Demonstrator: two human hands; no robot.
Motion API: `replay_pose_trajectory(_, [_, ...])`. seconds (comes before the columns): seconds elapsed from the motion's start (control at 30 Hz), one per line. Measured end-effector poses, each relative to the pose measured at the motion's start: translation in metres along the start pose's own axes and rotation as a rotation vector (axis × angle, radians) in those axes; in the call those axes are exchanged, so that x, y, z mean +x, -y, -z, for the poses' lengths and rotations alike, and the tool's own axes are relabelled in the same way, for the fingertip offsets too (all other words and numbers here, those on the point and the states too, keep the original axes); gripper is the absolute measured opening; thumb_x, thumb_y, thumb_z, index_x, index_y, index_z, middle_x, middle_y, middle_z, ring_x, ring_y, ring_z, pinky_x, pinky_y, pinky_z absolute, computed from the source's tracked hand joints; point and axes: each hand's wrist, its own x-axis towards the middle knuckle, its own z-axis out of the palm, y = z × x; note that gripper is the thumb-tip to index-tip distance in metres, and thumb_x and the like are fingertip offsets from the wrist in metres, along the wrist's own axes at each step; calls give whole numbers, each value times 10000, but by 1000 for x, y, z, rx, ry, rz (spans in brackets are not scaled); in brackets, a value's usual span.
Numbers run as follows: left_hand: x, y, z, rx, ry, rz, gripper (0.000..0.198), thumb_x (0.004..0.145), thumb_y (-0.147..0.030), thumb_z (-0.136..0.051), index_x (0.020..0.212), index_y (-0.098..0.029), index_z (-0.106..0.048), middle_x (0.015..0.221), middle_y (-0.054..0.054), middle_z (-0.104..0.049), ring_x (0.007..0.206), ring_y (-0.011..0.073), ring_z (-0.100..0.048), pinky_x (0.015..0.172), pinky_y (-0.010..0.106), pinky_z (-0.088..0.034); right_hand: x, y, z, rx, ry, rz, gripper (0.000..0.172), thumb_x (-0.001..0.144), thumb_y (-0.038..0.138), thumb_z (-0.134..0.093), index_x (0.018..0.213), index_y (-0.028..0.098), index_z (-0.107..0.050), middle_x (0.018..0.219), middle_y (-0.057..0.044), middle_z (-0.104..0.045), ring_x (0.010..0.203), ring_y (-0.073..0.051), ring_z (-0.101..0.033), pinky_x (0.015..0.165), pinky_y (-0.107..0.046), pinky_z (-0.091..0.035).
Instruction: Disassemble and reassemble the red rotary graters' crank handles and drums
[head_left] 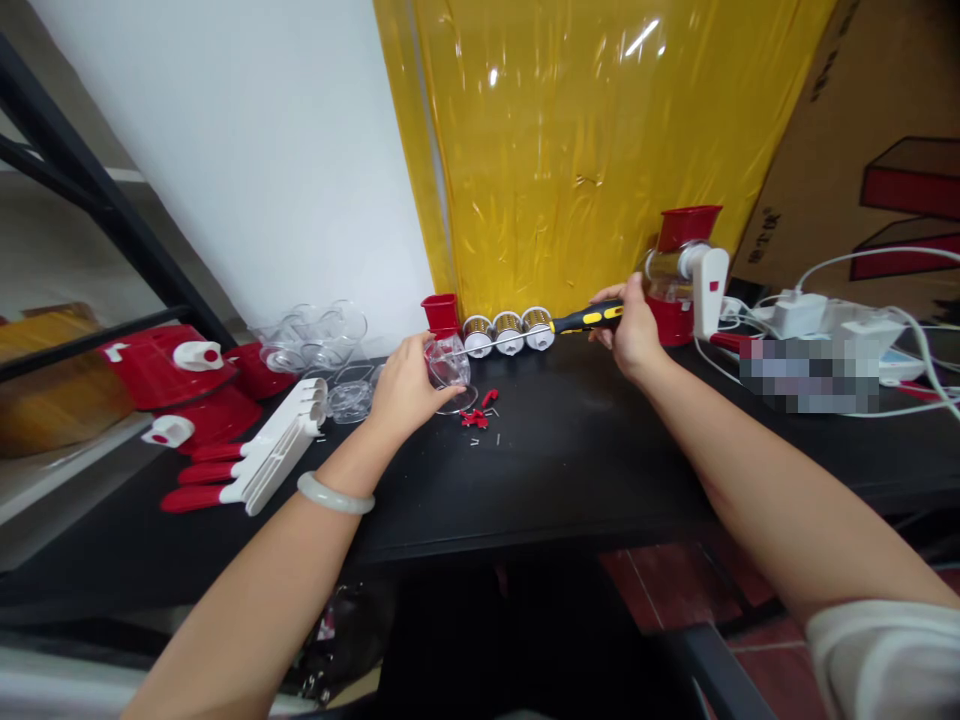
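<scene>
My left hand (409,390) is wrapped round a clear plastic housing (448,362) above the black table. My right hand (634,325) grips the black and yellow handle of a screwdriver (589,318). Its long shaft points left, and the tip meets the clear housing; exactly what it touches is too small to tell. Small red plastic pieces (474,419) and several tiny screws or pins (498,438) lie below the housing. Just behind stand a red hopper (441,313) and three metal grater drums with white ends (509,334).
White crank arms with red handles (262,450), red bases (176,385) and clear parts (311,335) are at the left. An assembled red and white rotary grater (686,275) stands at the right, beside white chargers and cables (799,312). A black shelf frame (97,200) rises at the far left.
</scene>
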Motion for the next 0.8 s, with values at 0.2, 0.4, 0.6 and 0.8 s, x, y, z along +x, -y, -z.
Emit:
replay_pose_trajectory(0.2, [0,0,1,8,6,-24,798,719,-422,-844,1360,-189,-430,1330,150,-592,1265,346,-568,1038,477,-478,0,-3,-1,53,-3,-24,273,749,406,-660,882,270,-464,684,68,-484,462,-84,-450,440,-230,-451])
replay_pose_trajectory(0.4, [0,0,1,17,10,-27,807,728,-439,-834,1371,-181,-420,1337,155,-582,1268,346,-563,1043,475,-473,-3,0,-1,129,43,-82,324,788,552,-576,904,275,-454,724,49,-535,521,-122,-544,465,-261,-485])
replay_pose_trajectory(0.6, [0,0,1,11,11,-30,797,732,-435,-830,1371,-195,-419,1335,155,-580,1275,354,-557,1040,490,-473,0,-1,-2,-86,-37,-25,340,775,507,-682,777,254,-454,545,83,-393,385,-81,-363,409,-245,-420])
replay_pose_trajectory(0.8, [0,0,2,4,10,-38,794,732,-428,-831,1370,-205,-416,1336,150,-576,1279,352,-553,1047,489,-466,-5,5,-2,73,50,-51,291,754,488,-623,859,261,-476,721,53,-526,491,-91,-528,470,-242,-483])
